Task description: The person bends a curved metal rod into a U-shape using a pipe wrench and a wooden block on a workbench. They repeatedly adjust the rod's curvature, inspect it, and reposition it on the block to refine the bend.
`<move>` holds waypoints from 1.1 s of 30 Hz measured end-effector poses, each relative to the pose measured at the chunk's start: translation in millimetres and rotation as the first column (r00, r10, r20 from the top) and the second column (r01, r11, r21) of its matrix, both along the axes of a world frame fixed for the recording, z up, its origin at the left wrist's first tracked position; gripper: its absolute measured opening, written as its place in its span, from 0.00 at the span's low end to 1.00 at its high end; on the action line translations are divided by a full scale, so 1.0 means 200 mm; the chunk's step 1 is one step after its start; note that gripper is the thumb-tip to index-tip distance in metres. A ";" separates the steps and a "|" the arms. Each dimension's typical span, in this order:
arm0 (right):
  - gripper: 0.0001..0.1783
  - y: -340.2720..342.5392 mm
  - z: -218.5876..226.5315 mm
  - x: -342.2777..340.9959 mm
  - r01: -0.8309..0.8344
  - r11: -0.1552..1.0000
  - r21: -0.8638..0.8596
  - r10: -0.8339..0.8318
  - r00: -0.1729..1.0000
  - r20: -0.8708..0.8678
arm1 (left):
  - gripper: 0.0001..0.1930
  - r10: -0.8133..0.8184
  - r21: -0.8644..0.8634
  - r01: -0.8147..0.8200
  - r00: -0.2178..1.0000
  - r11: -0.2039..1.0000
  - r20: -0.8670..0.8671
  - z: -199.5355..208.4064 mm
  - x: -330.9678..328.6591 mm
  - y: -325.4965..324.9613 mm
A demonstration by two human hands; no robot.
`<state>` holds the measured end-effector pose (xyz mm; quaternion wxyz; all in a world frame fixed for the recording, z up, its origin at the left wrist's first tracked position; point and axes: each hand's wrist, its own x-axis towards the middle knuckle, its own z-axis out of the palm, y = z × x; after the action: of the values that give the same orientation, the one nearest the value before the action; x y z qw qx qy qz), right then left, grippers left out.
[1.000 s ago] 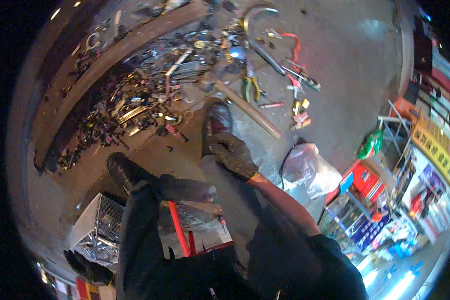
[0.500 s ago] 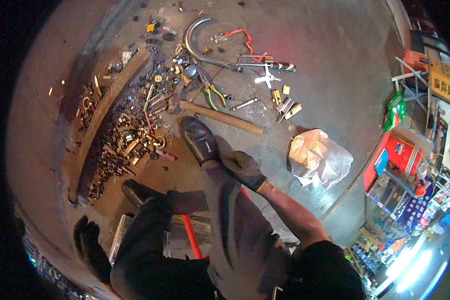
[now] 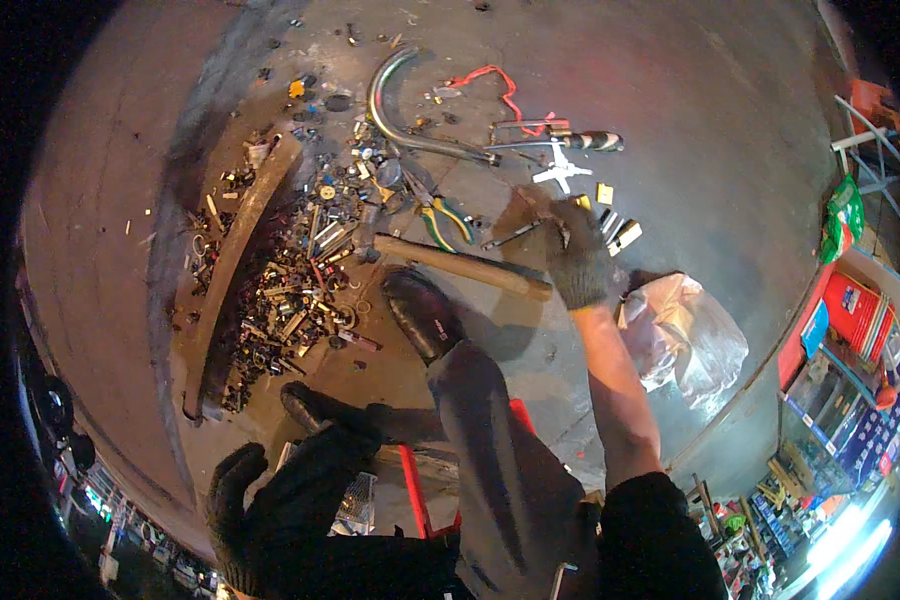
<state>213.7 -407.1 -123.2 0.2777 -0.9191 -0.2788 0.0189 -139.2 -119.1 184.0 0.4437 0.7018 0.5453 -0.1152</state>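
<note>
My right hand (image 3: 578,262), in a dark knit glove, reaches over the floor beyond the hammer handle. Its fingers look bent and apart, close to the end of a thin silver rod (image 3: 510,236) and beside several brass and silver blocks (image 3: 622,236); nothing shows in its grasp, though the fingertips are partly hidden. At the lower left, my gloved left hand (image 3: 232,505) hovers by my left leg, loosely open and holding nothing. The wooden-handled hammer (image 3: 460,264) lies between my right shoe and the green-yellow pliers (image 3: 440,215).
A heap of small metal parts (image 3: 290,310) spreads left of my shoes beside a long curved bar (image 3: 235,265). Farther off lie a bent chrome tube (image 3: 380,95), a screwdriver (image 3: 595,141) and a white cross-shaped piece (image 3: 562,170). A crumpled plastic bag (image 3: 680,335) sits right of my forearm.
My right hand has left my right shin and moved forward and right to the rod and blocks. My left hand's fingers have drawn closer together. The view has shifted slightly.
</note>
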 end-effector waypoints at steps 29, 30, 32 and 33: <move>0.27 0.42 -0.09 0.76 -0.199 0.798 -0.568 -0.007 0.940 -0.340 | 0.24 -0.499 0.259 0.567 0.818 0.782 -0.286 0.05 0.07 0.09; 0.26 0.40 -0.09 0.74 -0.192 0.855 -0.481 0.057 0.958 -0.281 | 0.24 -0.502 0.254 0.572 0.815 0.780 -0.291 0.06 0.08 0.09; 0.23 0.36 -0.10 0.67 -0.184 0.890 -0.417 0.121 0.978 -0.172 | 0.25 -0.508 0.239 0.583 0.804 0.776 -0.309 0.06 0.09 0.09; 0.21 0.35 -0.10 0.62 -0.116 0.880 -0.460 0.074 0.991 -0.109 | 0.25 -0.512 0.230 0.588 0.799 0.775 -0.314 0.06 0.10 0.09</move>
<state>338.4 -338.0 -143.7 0.0601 -0.9423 -0.2985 0.1392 -119.1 -100.6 196.8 0.2043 0.8740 0.3739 -0.2335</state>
